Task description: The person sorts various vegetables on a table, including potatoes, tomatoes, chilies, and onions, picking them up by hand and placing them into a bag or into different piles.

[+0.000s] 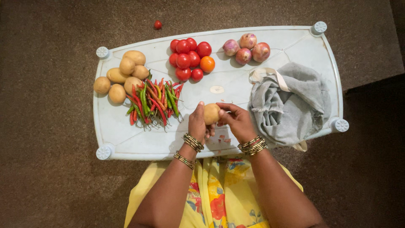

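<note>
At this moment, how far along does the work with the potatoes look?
Early. One potato is held between the left hand and right hand above the pale blue table; whether it is partly peeled cannot be told. Seven more potatoes sit untouched in a pile at the far left. The chillies, tomatoes and onions also lie whole.
</note>
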